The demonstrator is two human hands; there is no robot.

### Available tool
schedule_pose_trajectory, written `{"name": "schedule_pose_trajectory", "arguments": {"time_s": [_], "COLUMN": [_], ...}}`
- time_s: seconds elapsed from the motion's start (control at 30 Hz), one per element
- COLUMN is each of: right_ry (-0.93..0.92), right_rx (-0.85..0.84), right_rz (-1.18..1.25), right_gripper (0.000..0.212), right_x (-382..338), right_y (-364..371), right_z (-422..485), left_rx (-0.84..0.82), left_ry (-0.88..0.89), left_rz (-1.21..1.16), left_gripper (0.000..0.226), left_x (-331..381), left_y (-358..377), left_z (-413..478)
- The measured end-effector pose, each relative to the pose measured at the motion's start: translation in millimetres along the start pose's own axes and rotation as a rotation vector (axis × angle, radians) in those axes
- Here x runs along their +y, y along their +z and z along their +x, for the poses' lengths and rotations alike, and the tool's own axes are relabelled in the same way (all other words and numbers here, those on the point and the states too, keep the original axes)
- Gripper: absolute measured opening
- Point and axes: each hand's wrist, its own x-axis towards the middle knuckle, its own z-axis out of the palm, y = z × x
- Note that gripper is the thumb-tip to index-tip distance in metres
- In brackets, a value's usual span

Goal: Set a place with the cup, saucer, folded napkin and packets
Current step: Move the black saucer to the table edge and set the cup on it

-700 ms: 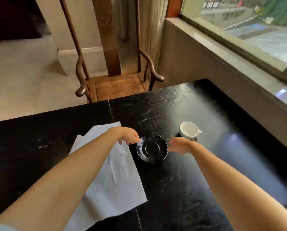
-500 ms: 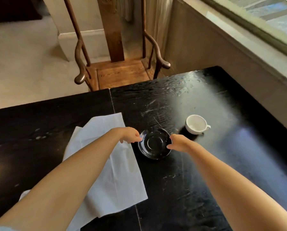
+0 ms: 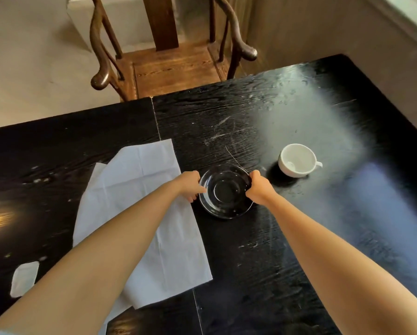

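The dark saucer [image 3: 226, 193] sat on the tabletop [image 3: 275, 122] between napkin [image 3: 139, 189] and cup [image 3: 297, 160]. The left hand [image 3: 190, 186] and right hand [image 3: 259, 191] held opposite rims, fingers [image 3: 253, 176] curled over the edge. It was probably stiff, glossy, slippery and breakable, so the rim suited gripping.

We could not see where our left hand [image 3: 190, 186] and right hand [image 3: 259, 189] met the saucer [image 3: 225, 191] underneath. Our left forearm [image 3: 101, 262] hid part of the napkin [image 3: 139, 180] and packet [image 3: 24, 278]; the chair [image 3: 173, 68] ran off the top.
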Motion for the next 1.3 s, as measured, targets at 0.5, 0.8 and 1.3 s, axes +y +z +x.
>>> {"name": "schedule_pose_trajectory", "arguments": {"time_s": [0.5,0.8,1.3], "right_ry": [0.089,-0.053,-0.129], "right_rx": [0.035,0.034,0.143], "right_rz": [0.583,0.937,0.971], "right_gripper": [0.047,0.048,0.046], "right_x": [21.0,28.3,121.1], "right_y": [5.0,-59.7,-131.6], "right_z": [-17.1,-86.0,-183.4], "left_rx": [0.151,0.110,-0.007], "left_ry": [-0.049,0.038,0.293], "left_rz": [-0.430,-0.733,-0.691], "left_gripper": [0.032,0.035,0.038], "left_x": [-6.8,36.9,134.1], "left_y": [24.8,7.6,58.8], "left_z": [-3.7,-57.6,-132.5]}}
